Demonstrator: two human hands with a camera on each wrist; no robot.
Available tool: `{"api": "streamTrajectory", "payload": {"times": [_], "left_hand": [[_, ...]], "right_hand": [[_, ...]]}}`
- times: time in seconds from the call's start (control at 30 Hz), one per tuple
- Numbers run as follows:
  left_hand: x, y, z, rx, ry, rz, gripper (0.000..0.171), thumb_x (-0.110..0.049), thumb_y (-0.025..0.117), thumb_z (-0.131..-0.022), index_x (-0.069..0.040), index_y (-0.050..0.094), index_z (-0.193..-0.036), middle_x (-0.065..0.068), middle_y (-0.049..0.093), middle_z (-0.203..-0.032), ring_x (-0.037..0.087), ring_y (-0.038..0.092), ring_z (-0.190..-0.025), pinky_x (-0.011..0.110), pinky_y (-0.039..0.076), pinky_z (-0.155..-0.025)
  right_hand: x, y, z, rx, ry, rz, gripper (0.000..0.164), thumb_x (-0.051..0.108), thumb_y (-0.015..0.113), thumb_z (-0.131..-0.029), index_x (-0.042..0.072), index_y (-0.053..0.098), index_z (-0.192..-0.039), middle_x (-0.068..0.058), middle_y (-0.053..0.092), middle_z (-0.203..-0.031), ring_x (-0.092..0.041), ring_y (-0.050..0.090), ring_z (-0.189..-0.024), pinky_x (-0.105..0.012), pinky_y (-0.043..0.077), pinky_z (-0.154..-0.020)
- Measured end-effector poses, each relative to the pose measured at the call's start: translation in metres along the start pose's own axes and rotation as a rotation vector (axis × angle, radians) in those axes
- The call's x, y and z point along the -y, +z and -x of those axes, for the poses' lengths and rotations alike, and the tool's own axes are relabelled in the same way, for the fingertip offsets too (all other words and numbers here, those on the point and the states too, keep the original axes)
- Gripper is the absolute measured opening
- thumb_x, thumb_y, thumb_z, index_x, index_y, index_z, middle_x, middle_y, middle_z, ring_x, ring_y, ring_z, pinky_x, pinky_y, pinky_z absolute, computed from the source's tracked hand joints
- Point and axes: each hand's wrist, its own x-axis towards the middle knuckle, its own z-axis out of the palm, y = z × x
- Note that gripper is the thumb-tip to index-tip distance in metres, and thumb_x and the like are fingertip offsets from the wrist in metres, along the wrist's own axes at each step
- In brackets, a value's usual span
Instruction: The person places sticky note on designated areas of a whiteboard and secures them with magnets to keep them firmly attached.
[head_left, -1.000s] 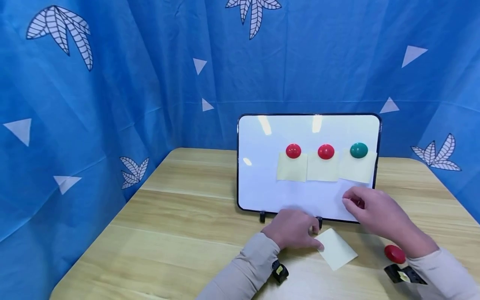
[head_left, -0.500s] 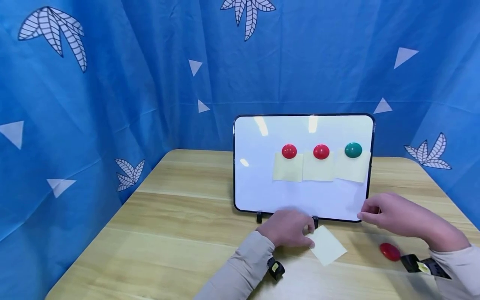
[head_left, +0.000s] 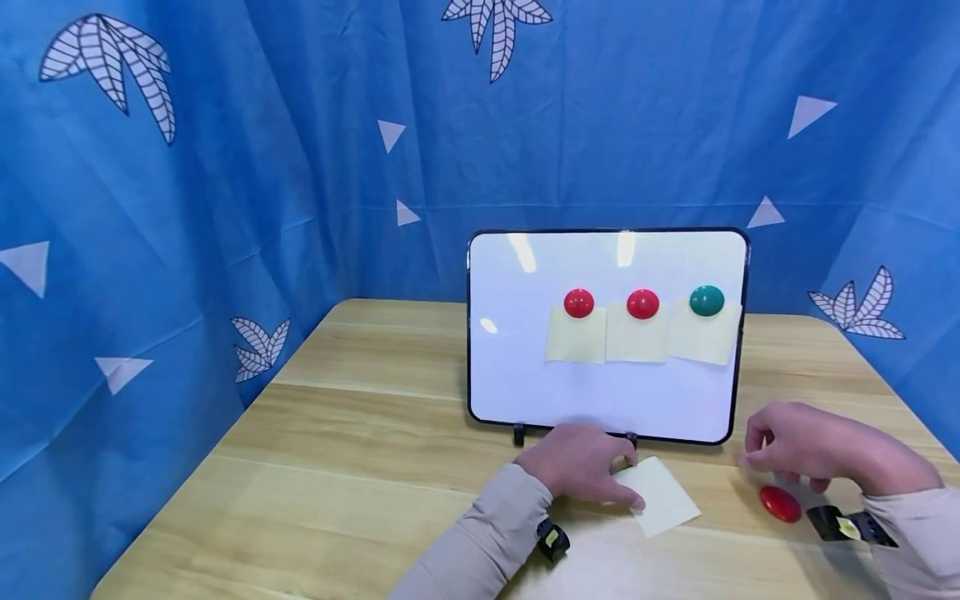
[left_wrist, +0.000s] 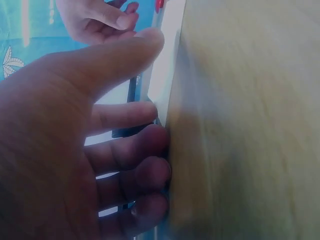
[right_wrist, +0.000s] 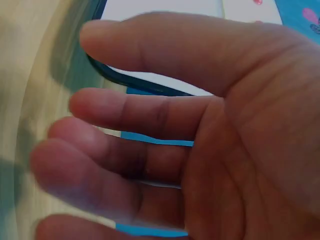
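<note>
My left hand [head_left: 581,462] rests at a loose pale yellow paper note [head_left: 660,496] on the table, thumb over its left edge and fingertips near its upper left corner. In the left wrist view its thumb and fingers are apart, with the note [left_wrist: 167,55] beyond them. A round red magnet [head_left: 780,504] lies on the table at right. Just above it hovers my right hand [head_left: 832,446], fingers loosely bent and holding nothing; the right wrist view shows the thumb well apart from the fingers.
Behind the hands stands a black-framed whiteboard [head_left: 525,367] on small black feet. Three pale notes hang on it in a row, under two red magnets [head_left: 642,304] and a green magnet [head_left: 707,301]. A blue patterned curtain [head_left: 300,167] surrounds the wooden table [head_left: 337,467].
My right hand has come down from before the whiteboard's lower right to the red magnet on the table. The left thumb has shifted further onto the loose note, which has turned slightly.
</note>
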Motion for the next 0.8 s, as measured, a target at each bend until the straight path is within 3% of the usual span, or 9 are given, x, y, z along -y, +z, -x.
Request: {"api": "streamTrajectory", "payload": {"times": [0.23, 0.43, 0.5, 0.67, 0.8], "left_hand": [[-0.001, 0.002, 0.000, 0.012, 0.030, 0.004, 0.053, -0.068, 0.066, -0.084, -0.039, 0.066, -0.129, -0.025, 0.058, -0.078, -0.003, 0.048, -0.075, 0.014, 0.036, -0.070], [-0.002, 0.003, -0.001, 0.014, 0.021, 0.014, 0.056, -0.066, 0.066, -0.086, -0.039, 0.063, -0.135, -0.022, 0.056, -0.073, -0.001, 0.047, -0.072, 0.015, 0.036, -0.063], [-0.001, 0.003, -0.001, 0.010, 0.021, 0.015, 0.058, -0.066, 0.066, -0.086, -0.039, 0.061, -0.137, -0.024, 0.059, -0.078, -0.002, 0.047, -0.072, 0.015, 0.036, -0.063], [-0.001, 0.004, -0.001, -0.001, 0.028, 0.008, 0.058, -0.064, 0.068, -0.086, -0.039, 0.060, -0.138, -0.025, 0.065, -0.097, -0.005, 0.048, -0.074, 0.014, 0.037, -0.065], [-0.001, 0.003, -0.001, -0.004, 0.033, 0.000, 0.058, -0.063, 0.069, -0.085, -0.039, 0.061, -0.137, -0.025, 0.067, -0.099, -0.005, 0.049, -0.075, 0.014, 0.038, -0.066]], "right_hand": [[-0.007, 0.005, -0.003, 0.066, 0.078, -0.025, 0.030, 0.035, 0.079, -0.085, 0.013, 0.062, -0.094, -0.007, 0.058, -0.078, -0.021, 0.056, -0.071, -0.029, 0.052, -0.052], [-0.010, 0.007, -0.005, 0.080, 0.109, 0.009, 0.037, 0.040, 0.082, -0.082, 0.013, 0.060, -0.093, -0.007, 0.057, -0.078, -0.021, 0.055, -0.073, -0.033, 0.054, -0.053], [-0.011, 0.009, -0.006, 0.080, 0.117, 0.014, 0.040, 0.042, 0.082, -0.080, 0.012, 0.059, -0.092, -0.007, 0.057, -0.078, -0.022, 0.055, -0.073, -0.034, 0.054, -0.053], [-0.009, 0.012, -0.004, 0.079, 0.108, 0.009, 0.039, 0.039, 0.082, -0.080, 0.011, 0.056, -0.089, -0.006, 0.057, -0.079, -0.021, 0.056, -0.072, -0.035, 0.053, -0.051], [-0.007, 0.016, -0.003, 0.067, 0.090, 0.017, 0.035, 0.030, 0.082, -0.080, 0.011, 0.054, -0.085, -0.006, 0.057, -0.076, -0.021, 0.056, -0.068, -0.030, 0.050, -0.048]]}}
